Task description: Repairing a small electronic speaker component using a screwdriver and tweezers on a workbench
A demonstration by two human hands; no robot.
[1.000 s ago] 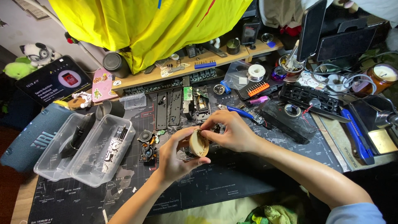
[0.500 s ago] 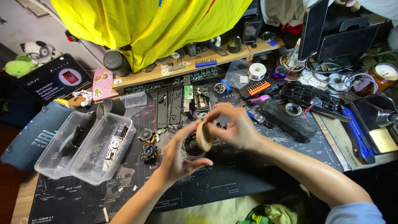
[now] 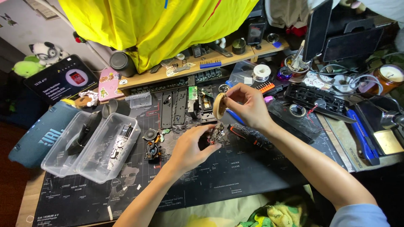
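Observation:
My right hand (image 3: pixel 247 105) is raised over the middle of the dark desk mat (image 3: pixel 235 176) and pinches a roll of tan tape (image 3: pixel 219 105) held on edge. Below it, my left hand (image 3: pixel 191 147) rests on the mat with its fingertips closed on a small dark electronic part (image 3: pixel 217 133). A black and red screwdriver (image 3: pixel 248 137) lies on the mat right beside that part. Several dismantled dark pieces (image 3: pixel 152 148) lie just left of my left hand.
Two clear plastic boxes (image 3: pixel 90 147) with parts stand at the left, next to a blue speaker (image 3: pixel 35 136). A wooden shelf (image 3: pixel 168 73) crosses the back. A black keyboard (image 3: pixel 320 97), blue utility knife (image 3: pixel 361 134), candle jar (image 3: pixel 389 77) and cables crowd the right.
My right hand has lifted the tape roll up and away from my left hand. My left hand has dropped to the mat and closed on the small part.

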